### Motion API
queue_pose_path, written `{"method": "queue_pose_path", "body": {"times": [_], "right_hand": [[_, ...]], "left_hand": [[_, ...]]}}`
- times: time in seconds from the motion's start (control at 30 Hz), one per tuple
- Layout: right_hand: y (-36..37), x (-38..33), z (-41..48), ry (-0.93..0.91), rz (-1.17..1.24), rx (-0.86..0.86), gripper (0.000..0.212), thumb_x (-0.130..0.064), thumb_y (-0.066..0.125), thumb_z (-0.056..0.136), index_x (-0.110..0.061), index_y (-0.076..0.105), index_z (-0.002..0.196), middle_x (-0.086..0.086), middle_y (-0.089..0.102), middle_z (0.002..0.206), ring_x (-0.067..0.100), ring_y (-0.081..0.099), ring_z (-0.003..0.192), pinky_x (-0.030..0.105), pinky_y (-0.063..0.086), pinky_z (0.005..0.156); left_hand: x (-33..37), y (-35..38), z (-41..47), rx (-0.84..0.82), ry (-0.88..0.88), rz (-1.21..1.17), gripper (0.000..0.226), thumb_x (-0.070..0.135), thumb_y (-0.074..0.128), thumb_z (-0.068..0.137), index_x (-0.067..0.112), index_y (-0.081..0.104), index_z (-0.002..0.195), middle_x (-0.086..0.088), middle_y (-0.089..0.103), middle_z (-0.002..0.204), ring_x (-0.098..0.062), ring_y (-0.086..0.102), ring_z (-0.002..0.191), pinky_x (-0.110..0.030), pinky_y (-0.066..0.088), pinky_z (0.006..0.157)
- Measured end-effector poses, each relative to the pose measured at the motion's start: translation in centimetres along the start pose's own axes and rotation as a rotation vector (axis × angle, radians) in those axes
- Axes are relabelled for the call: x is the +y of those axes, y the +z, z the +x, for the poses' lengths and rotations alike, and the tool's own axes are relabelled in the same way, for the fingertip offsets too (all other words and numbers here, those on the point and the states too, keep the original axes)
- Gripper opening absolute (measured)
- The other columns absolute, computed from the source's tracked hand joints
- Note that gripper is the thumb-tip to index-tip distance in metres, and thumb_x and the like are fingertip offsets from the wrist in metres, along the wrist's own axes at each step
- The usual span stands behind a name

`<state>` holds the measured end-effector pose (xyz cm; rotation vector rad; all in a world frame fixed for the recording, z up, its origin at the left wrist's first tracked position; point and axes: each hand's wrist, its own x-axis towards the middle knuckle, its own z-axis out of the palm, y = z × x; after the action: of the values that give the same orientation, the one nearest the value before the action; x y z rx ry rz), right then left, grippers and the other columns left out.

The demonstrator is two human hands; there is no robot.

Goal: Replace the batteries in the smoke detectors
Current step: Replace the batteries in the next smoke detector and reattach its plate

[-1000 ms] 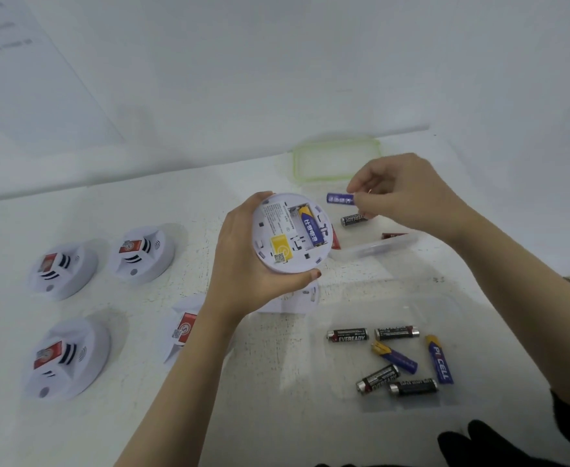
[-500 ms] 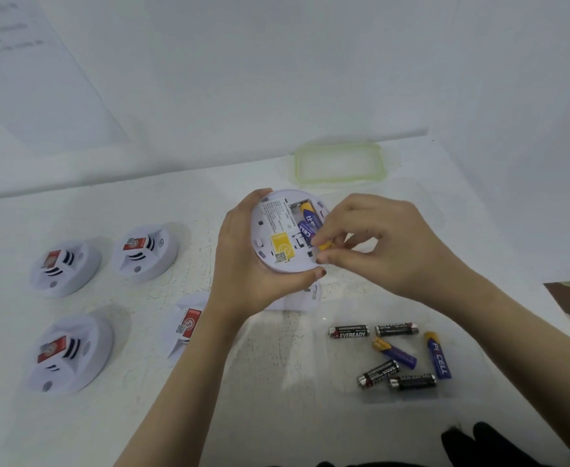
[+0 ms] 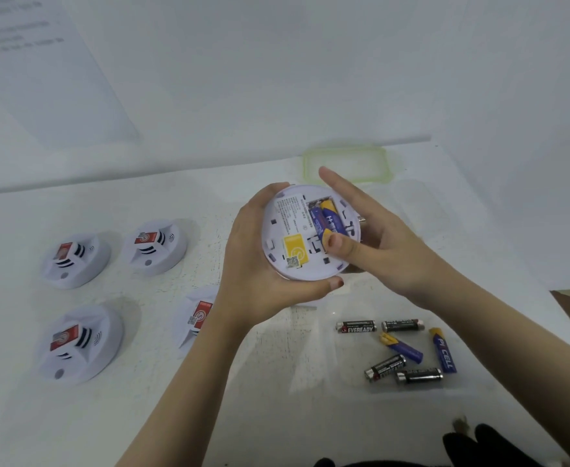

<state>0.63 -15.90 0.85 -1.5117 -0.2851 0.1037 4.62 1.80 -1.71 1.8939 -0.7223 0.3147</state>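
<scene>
Left hand (image 3: 260, 264) keeps no slack, grip curled round a round white plastic smoke detector (image 3: 287, 237) held back-up above the white surface (image 3: 176, 416), while right hand (image 3: 378, 237), grip open with fingers straight, presses its thumb on a blue-and-yellow cylindrical battery (image 3: 330, 219) in its compartment, loose black and blue batteries (image 3: 357, 326) lying nearby.

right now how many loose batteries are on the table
6 batteries beside the right forearm: two black at the back, two blue in the middle, two black nearest. The detector may hide more.
</scene>
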Motion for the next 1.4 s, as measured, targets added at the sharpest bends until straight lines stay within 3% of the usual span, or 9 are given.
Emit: {"method": "queue_pose_path", "body": {"times": [0.33,0.53,0.67,0.77,0.87,0.93,1.03,1.23,1.4], "right_hand": [[3.0,0.1,0.5,0.015,0.079,0.101,0.061,-0.013,0.065,0.077,-0.037,0.049,0.13,-0.004,0.071,0.098,0.015,0.069,0.082,0.032,0.058,0.066],[4.8,0.3,1.7,0.036,0.006,0.086,0.045,-0.019,0.054,0.092,-0.039,0.047,0.132,-0.001,0.071,0.102,0.019,0.069,0.085,0.038,0.059,0.071],[5.2,0.7,3.5,0.232,-0.043,0.15,0.028,-0.032,0.034,0.101,-0.035,0.06,0.111,-0.002,0.074,0.091,0.02,0.068,0.083,0.029,0.056,0.07],[5.2,1.7,4.2,0.133,-0.651,0.165,0.022,-0.027,0.046,0.096,-0.028,0.067,0.104,-0.013,0.07,0.094,0.014,0.063,0.075,0.024,0.047,0.067],[5.6,2.2,4.5,0.273,-1.26,-0.103,0.036,-0.037,0.057,0.089,-0.027,0.057,0.124,-0.011,0.059,0.125,0.008,0.055,0.104,0.023,0.038,0.082],[6.4,2.5,4.7,0.418,-1.445,-0.221,0.044,-0.039,0.062,0.084,-0.025,0.054,0.125,-0.007,0.055,0.127,0.013,0.049,0.118,0.028,0.04,0.088],[7.4,3.3,5.0,0.408,-1.583,-0.267,0.033,-0.033,0.066,0.079,-0.018,0.057,0.106,0.0,0.06,0.106,0.02,0.056,0.101,0.027,0.04,0.07],[8.1,3.6,5.0,0.345,-1.574,-0.196,0.025,-0.03,0.056,0.081,-0.016,0.056,0.101,-0.009,0.048,0.074,0.018,0.054,0.084,0.037,0.043,0.092],[9.4,2.4,5.3,0.155,-1.238,0.209,0.045,-0.036,0.066,0.077,-0.013,0.061,0.116,-0.003,0.066,0.105,0.015,0.054,0.087,0.03,0.043,0.075]], "left_hand": [[-0.6,-2.2,-0.8,-0.008,-0.043,0.018,0.097,0.044,0.089,0.045,0.036,0.039,0.128,0.009,0.053,0.125,-0.015,0.056,0.118,-0.042,0.053,0.091],[-1.2,-4.4,-1.3,-0.021,-0.046,-0.035,0.091,0.042,0.086,0.048,0.038,0.037,0.125,0.021,0.052,0.122,-0.003,0.054,0.116,-0.018,0.049,0.09],[-2.8,-6.6,-1.8,-0.032,-0.047,-0.066,0.092,0.035,0.088,0.051,0.024,0.042,0.129,0.014,0.054,0.127,-0.009,0.054,0.121,-0.021,0.048,0.095],[-4.2,-8.5,-2.4,-0.019,-0.07,-0.014,0.1,0.042,0.086,0.05,0.016,0.039,0.135,0.007,0.049,0.135,-0.011,0.049,0.126,-0.022,0.044,0.1],[-5.3,-10.2,-2.6,0.014,-0.048,0.049,0.098,0.046,0.085,0.048,0.029,0.039,0.133,0.003,0.044,0.136,-0.019,0.045,0.129,-0.042,0.043,0.105],[-5.8,-11.0,-2.7,0.039,-0.036,0.062,0.093,0.047,0.085,0.047,0.038,0.038,0.128,0.004,0.042,0.132,-0.021,0.045,0.128,-0.05,0.044,0.102],[-6.2,-12.0,-2.9,0.064,-0.047,0.061,0.094,0.048,0.084,0.046,0.037,0.04,0.128,0.01,0.041,0.13,-0.02,0.045,0.126,-0.051,0.045,0.1],[-6.9,-13.5,-3.7,0.063,-0.091,0.0,0.095,0.042,0.086,0.047,0.038,0.039,0.13,0.003,0.044,0.132,-0.022,0.047,0.127,-0.051,0.047,0.099],[-7.1,-14.5,-4.5,0.046,-0.164,-0.046,0.099,0.041,0.086,0.046,0.03,0.037,0.132,0.002,0.045,0.135,-0.018,0.047,0.128,-0.038,0.046,0.102]]}}
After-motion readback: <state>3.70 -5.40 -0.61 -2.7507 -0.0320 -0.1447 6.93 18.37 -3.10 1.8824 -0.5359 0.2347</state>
